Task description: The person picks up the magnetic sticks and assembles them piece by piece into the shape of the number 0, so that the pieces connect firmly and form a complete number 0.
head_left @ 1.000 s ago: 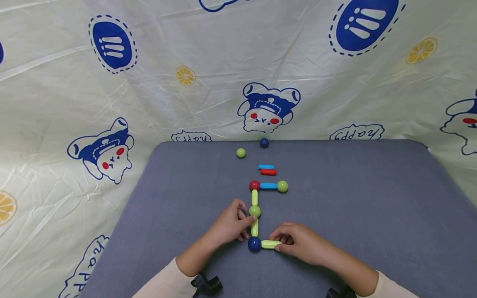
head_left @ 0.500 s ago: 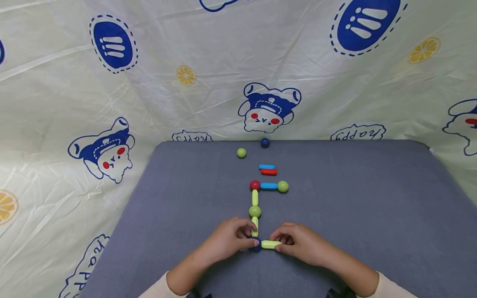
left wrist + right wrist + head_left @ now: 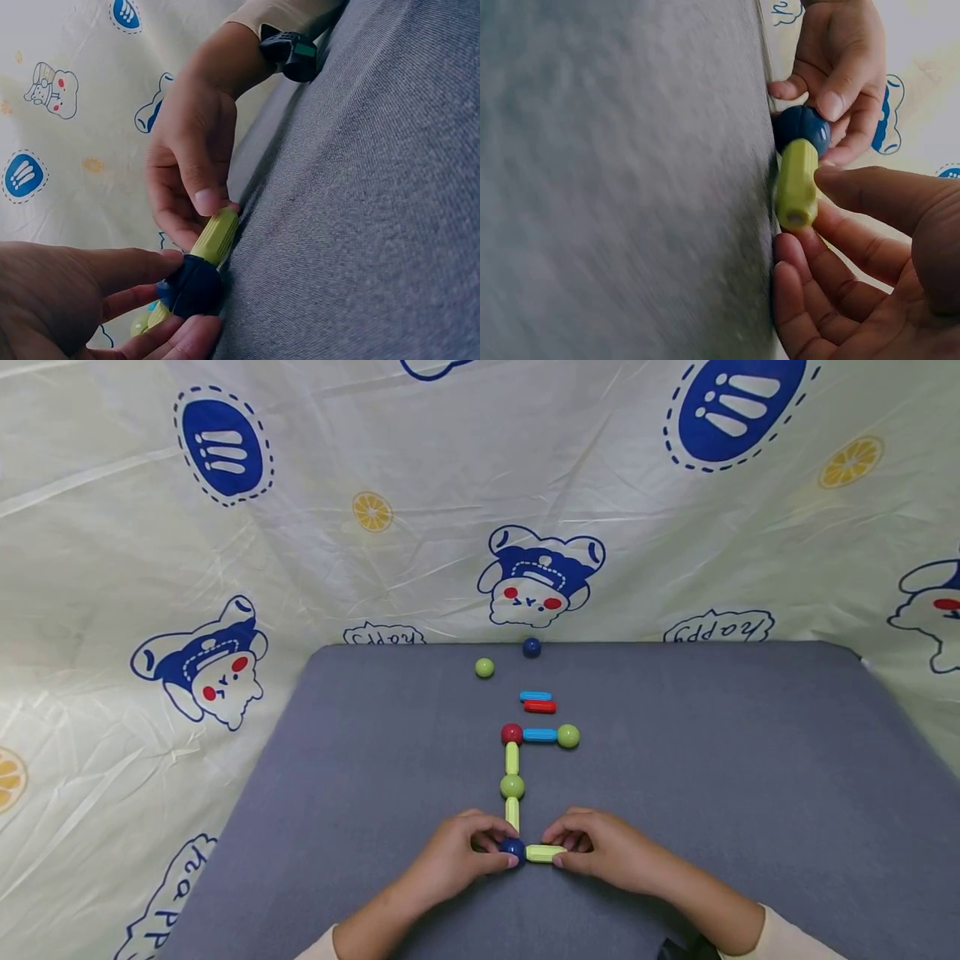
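1. The left hand [image 3: 457, 860] has its fingers [image 3: 142, 264] curled round the blue ball [image 3: 512, 848] at the near end of the chain, low in the middle of the bench [image 3: 750, 793].
2. The right hand [image 3: 600, 852] pinches the short green stick [image 3: 545, 852] that lies just to the right of that ball. The stick's end touches the ball.
3. To do this well, I think the left hand should hold the ball very still while the right hand keeps the stick flat on the bench and straight out to the side.
4. Push softly. A hard push could bend the corner or nudge the stick above it.
5. That upright green stick [image 3: 512, 814] goes from the blue ball up to a green ball [image 3: 512, 787]. Then comes one more green stick [image 3: 512, 758], a red ball [image 3: 512, 733], a blue stick [image 3: 540, 735] and a second green ball [image 3: 567, 736].
6. Further back lie a loose blue stick [image 3: 536, 697] touching a red stick [image 3: 540, 707], a small green ball [image 3: 484, 667] and a dark ball [image 3: 531, 647] by the cloth wall [image 3: 375, 568].
7. Those loose bits are well apart from the hands, so nothing blocks the way. Only the chain itself is close enough to get bumped.
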`<state>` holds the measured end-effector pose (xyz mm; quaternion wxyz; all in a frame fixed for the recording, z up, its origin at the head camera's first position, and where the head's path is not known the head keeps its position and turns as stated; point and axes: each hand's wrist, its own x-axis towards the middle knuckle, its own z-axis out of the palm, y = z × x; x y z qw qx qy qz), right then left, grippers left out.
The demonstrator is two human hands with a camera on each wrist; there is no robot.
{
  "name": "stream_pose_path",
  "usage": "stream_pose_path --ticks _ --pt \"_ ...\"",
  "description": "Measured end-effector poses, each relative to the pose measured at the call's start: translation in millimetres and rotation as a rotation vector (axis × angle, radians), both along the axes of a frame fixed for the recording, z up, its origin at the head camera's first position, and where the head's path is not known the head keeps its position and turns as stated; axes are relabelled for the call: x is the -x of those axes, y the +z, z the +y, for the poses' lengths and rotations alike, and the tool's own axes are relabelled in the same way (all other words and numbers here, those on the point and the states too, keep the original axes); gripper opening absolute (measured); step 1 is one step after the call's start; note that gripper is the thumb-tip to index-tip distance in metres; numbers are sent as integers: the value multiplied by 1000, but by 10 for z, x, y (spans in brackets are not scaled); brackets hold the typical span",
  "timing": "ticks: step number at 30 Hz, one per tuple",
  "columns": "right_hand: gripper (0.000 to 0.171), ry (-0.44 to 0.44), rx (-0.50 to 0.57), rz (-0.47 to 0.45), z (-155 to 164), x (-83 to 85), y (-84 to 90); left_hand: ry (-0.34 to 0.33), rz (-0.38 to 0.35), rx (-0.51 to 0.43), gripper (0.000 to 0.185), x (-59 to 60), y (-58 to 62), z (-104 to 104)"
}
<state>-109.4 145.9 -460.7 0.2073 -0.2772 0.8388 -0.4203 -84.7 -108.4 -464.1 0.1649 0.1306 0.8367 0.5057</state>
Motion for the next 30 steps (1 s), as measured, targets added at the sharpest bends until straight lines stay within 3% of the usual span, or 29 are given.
stream_pose_path --ticks 4,8,14,18,24,30 --pt "22 -31 -16 -1 44 107 46 5 10 -12 24 -8 -16 -5" --pt "24 -114 -14 66 115 305 76 10 0 -8 23 -7 -23 -11" --pt "30 -310 62 164 255 752 91 17 -48 -12 22 1 -19 -19" --pt "35 -400 23 168 323 1082 80 17 -62 -23 22 2 -12 -18" --pt "43 -414 -62 108 323 1540 5 21 -66 -34 22 1 -17 -12" --pt "48 -375 -65 9 245 1905 -57 27 -55 -32 22 -2 -29 -12"
